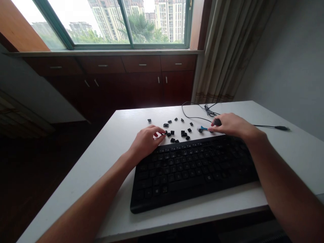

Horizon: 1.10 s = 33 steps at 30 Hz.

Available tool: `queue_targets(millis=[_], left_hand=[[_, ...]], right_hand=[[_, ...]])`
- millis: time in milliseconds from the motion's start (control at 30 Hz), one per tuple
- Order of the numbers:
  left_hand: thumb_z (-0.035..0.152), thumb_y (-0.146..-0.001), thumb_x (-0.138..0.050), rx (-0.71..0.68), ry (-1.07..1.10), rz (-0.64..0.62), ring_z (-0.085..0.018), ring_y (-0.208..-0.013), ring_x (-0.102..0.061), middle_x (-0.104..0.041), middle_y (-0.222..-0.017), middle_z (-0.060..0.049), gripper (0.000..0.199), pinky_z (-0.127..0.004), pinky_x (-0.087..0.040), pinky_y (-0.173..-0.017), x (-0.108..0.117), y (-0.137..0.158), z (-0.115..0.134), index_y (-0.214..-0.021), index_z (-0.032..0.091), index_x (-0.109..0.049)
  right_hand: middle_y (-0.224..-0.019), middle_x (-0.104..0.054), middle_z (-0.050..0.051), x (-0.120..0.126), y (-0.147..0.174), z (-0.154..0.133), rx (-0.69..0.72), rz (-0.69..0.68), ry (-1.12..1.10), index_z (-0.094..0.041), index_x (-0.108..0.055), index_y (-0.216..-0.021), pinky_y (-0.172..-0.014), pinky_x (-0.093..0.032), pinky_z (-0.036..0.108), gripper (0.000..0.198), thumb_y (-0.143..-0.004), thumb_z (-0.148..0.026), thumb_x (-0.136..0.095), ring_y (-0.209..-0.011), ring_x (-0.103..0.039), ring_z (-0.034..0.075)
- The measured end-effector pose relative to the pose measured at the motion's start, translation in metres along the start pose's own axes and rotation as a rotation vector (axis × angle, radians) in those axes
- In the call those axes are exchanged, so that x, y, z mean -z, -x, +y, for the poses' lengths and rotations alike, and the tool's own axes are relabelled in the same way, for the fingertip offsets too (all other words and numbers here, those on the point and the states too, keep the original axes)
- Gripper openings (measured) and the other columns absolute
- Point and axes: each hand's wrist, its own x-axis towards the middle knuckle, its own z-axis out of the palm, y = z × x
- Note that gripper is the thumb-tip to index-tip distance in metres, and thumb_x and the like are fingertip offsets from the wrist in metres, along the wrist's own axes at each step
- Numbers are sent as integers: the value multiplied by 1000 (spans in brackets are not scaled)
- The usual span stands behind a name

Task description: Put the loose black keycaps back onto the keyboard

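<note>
My left hand [146, 141]: fingertips pinching small black keycap [164, 134] just beyond far left edge of keyboard [192, 170]. My right hand [231, 124]: fingers curling round dark tool [216, 122], blue tip [204, 128] pointing left. Loose keycaps [182, 132] lying scattered between hands on white table [108, 152]. Black cable [199, 113] trailing far right. I'm seeing window [113, 23] far behind.
</note>
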Motion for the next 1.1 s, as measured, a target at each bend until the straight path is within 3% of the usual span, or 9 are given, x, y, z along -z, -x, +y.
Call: queue_targets(millis=[200, 300, 433, 533, 767, 900, 1100], left_hand=[[43, -90, -59, 3, -31, 4, -20, -78, -69, -70, -103, -5, 26, -33, -56, -70, 0, 0, 0, -101, 24, -74], [40, -89, -60, 16, -38, 2, -19, -78, -69, -70, -102, -3, 23, -33, -56, -71, 0, -1, 0, -102, 25, -73], [38, -89, -61, 29, -36, -5, -18, -76, -69, -71, -100, -2, 22, -33, -56, -72, 0, -1, 1, -102, 26, -73], [38, -89, -61, 33, -39, -7, -18, -76, -69, -71, -100, -2, 21, -32, -55, -72, 0, -1, 1, -103, 26, -73], [37, -88, -62, 16, -55, -3, -17, -76, -70, -71, -100, -1, 22, -32, -56, -72, -1, -2, 0, -105, 27, -72], [37, -88, -62, 20, -52, 7, -17, -74, -69, -70, -101, -2, 21, -31, -56, -70, -1, -1, -1, -103, 26, -73], [34, -89, -61, 18, -36, 9, -16, -74, -69, -70, -101, -3, 22, -29, -55, -69, -1, -1, 3, -103, 24, -74]], right_hand=[[-89, -74, 6, -1, 0, 1, 2, -5, -11, -24, -74, -90, -62, -43, 31, 38, -78, -59, -67, -79, -66, 23], [-87, -74, 7, -4, 0, -7, 25, 66, 7, -24, -74, -90, -62, -43, 32, 40, -81, -61, -64, -79, -65, 24], [-104, -73, 5, -14, 2, -29, 249, 215, -45, -26, -74, -105, -69, -45, 32, 31, -91, -49, -57, -87, -66, 23], [-120, -69, 5, -27, 4, -43, 433, 220, -74, -28, -69, -121, -74, -47, 31, 34, -95, -42, -54, -93, -67, 22], [-130, -64, 3, -40, 3, -56, 590, 189, -74, -31, -63, -132, -79, -48, 31, 37, -95, -33, -55, -99, -67, 22], [-124, -67, 5, -41, -1, -64, 631, 158, -111, -28, -66, -127, -79, -49, 31, 35, -97, -41, -54, -93, -68, 21], [-113, -67, 11, -44, -5, -70, 591, 141, -161, -20, -69, -122, -82, -50, 33, 49, -95, -57, -50, -91, -67, 23]])
